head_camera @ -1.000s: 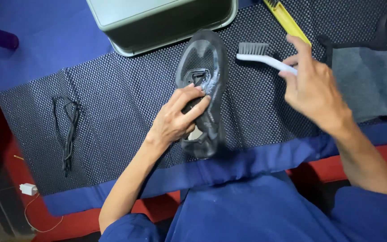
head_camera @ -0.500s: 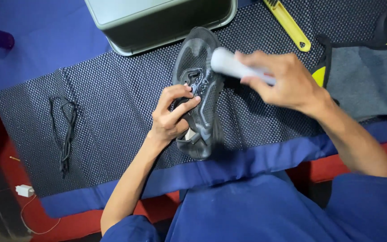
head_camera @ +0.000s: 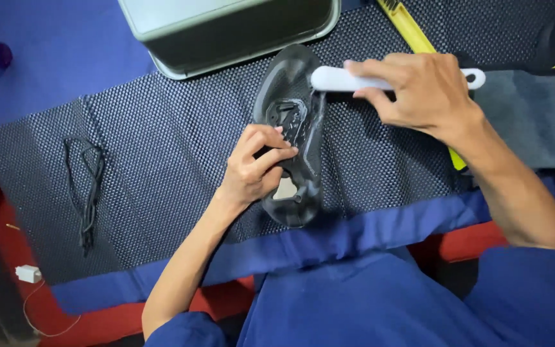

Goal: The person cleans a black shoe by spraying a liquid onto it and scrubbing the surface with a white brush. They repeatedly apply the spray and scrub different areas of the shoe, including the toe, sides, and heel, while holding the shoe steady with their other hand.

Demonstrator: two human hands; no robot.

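Note:
A black shoe (head_camera: pixel 290 83) lies sole-up on a dark mesh mat (head_camera: pixel 162 167). My left hand (head_camera: pixel 256 168) grips the shoe at its middle, fingers curled over the sole. My right hand (head_camera: pixel 422 90) holds a white-handled brush (head_camera: pixel 338 79), its head pressed against the front part of the sole. The bristles are hidden under the handle and the shoe's edge.
A grey metal tray (head_camera: pixel 226 38) stands just beyond the shoe. A black shoelace (head_camera: pixel 85 186) lies on the mat at the left. A yellow tool (head_camera: pixel 412 32) and a grey cloth (head_camera: pixel 534 122) lie at the right. A white plug (head_camera: pixel 28 274) sits at the lower left.
My right hand has carried the brush leftward and turned it over, from beside the shoe onto the sole's front. My left hand keeps its grip on the shoe.

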